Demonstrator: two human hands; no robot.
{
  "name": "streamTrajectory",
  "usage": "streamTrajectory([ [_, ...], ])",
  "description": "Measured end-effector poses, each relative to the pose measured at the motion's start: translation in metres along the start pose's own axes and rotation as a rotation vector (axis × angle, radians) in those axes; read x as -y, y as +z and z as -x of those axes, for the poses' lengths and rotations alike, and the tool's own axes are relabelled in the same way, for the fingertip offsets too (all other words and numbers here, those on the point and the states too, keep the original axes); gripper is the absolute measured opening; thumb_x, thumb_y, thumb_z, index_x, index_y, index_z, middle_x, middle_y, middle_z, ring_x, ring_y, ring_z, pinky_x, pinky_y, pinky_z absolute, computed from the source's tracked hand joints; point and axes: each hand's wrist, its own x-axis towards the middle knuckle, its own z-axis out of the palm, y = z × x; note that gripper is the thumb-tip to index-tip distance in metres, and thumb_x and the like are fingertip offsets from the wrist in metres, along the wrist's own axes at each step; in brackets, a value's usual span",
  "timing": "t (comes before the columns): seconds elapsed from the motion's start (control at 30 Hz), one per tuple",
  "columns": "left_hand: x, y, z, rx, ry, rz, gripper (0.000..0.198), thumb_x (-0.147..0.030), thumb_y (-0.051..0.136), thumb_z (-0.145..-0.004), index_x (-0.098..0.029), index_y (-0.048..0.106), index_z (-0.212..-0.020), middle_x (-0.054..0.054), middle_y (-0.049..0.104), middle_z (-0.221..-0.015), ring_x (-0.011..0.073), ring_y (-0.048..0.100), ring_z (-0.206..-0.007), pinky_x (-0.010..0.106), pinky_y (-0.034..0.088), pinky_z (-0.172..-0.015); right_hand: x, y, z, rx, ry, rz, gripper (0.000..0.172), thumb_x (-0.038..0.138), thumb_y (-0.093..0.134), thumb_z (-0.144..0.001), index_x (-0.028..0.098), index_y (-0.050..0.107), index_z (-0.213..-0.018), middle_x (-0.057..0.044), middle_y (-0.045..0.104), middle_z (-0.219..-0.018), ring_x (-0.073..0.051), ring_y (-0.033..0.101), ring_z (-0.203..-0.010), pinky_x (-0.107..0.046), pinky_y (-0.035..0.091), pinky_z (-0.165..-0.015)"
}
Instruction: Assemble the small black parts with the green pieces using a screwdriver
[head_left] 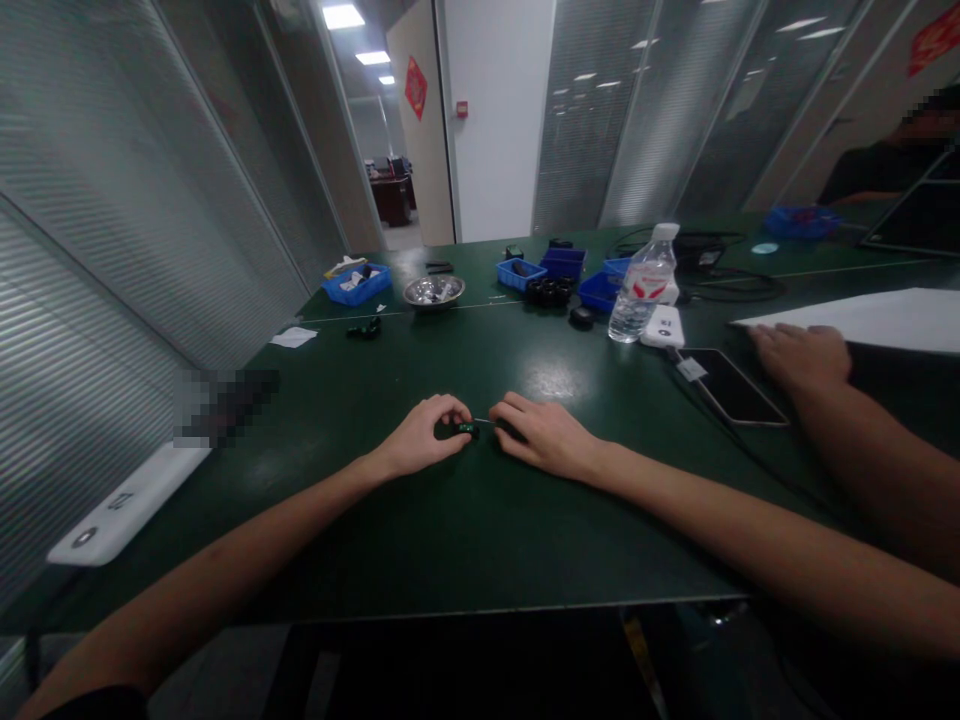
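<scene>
My left hand (422, 437) pinches a small black part with a green circuit board (466, 429) between thumb and fingers, low over the green table (420, 540). My right hand (546, 438) is closed around the dark handle of a screwdriver (484, 421). Its thin metal shaft points left, and the tip reaches the edge of the small part. Whether the tip sits in a screw is too small to tell. Much of the handle is hidden by my right fingers.
Beyond my hands stand a metal bowl (420, 299), a blue tray (373, 290), more blue bins (564, 262) and a water bottle (642, 290). A phone (731, 385) with a cable lies to the right. Another person's hand (806, 355) rests by white paper (885, 315).
</scene>
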Motion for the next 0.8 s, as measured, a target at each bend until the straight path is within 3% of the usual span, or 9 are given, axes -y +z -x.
streamTrajectory([
  [0.33, -0.0014, -0.0008, -0.0006, 0.01, 0.031, 0.017, 0.017, -0.034, 0.065, -0.096, -0.022, 0.069, -0.107, 0.004, 0.067, -0.106, 0.0208, 0.058, -0.095, 0.034, 0.047, -0.083, 0.0, 0.0012, -0.0014, 0.002, 0.028, 0.015, 0.019, 0.035, 0.048, -0.104, 0.021, 0.059, -0.111, -0.004, 0.067, -0.095, -0.013, 0.057, -0.07, -0.026, 0.031, -0.058],
  [0.8, -0.0033, -0.0011, -0.0001, 0.024, 0.072, 0.016, 0.017, -0.036, 0.065, -0.098, -0.02, 0.07, -0.104, 0.005, 0.066, -0.104, 0.02, 0.058, -0.093, 0.033, 0.047, -0.081, 0.0004, 0.0009, -0.0003, -0.029, -0.057, 0.021, 0.018, 0.034, 0.049, -0.104, 0.02, 0.059, -0.11, -0.004, 0.064, -0.096, -0.015, 0.059, -0.078, -0.027, 0.037, -0.064],
])
